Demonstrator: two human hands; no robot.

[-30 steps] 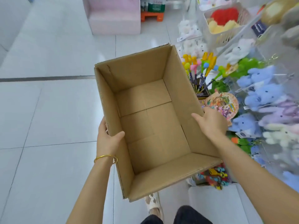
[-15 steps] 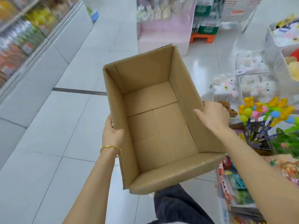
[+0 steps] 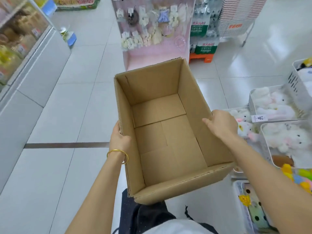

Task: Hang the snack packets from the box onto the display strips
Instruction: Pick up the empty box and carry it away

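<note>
Left of the box, well apart from it, a shelf (image 3: pixel 25 48) of packaged goods runs along the aisle. The left hand (image 3: pixel 120 138), a gold bangle (image 3: pixel 118 155) at its wrist, grips the box's left wall, thumb hooked over the rim and fingers on the outside. The cardboard box (image 3: pixel 152 85) is held in the air in front of the person, open side up. Its floor is bare, with no snack packets inside, and I can pick out no display strip. Empty like this it should be light and fairly stiff, though the thin walls would likely flex if squeezed, so a hold on two opposite walls near the rim seems right. The right hand (image 3: pixel 222 124) clamps the right wall, thumb on the inner face and fingers hidden outside. Beyond the box stands a pink rack (image 3: pixel 152 53) hung with small accessories. Right of the box, white bins (image 3: pixel 249 98) hold pale plush toys.
</note>
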